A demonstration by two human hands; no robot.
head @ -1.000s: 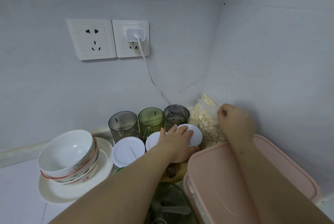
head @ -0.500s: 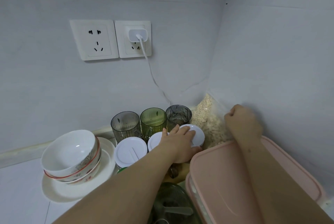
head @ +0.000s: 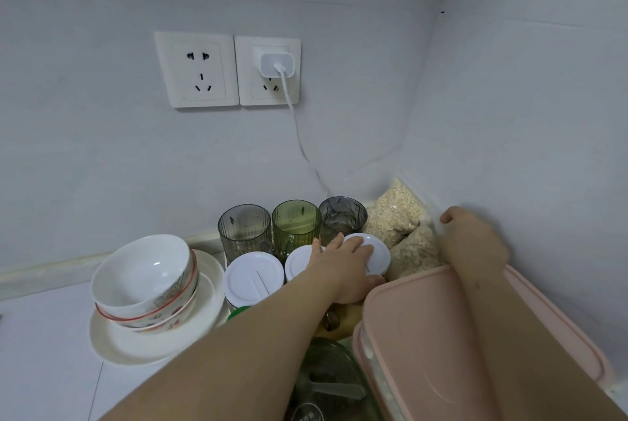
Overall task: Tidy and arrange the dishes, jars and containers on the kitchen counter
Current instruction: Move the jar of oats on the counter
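Bowls (head: pixel 142 271) stacked on a plate (head: pixel 115 346) sit left, tumblers (head: pixel 296 227) in a row behind; my left hand (head: pixel 339 264) clamps the lid of the rightmost white-lidded jar (head: pixel 377 250), thumb hooked round its side. Step, I judge: packing jar and oat bag (head: pixel 394 213) into the corner, where my right hand (head: pixel 472 240), curled tight, seems to pinch the bag's clear edge against the wall (head: pixel 526 149), above the pink box (head: pixel 424 352). Next: hold the soft, slumped bag back while the jar slides in
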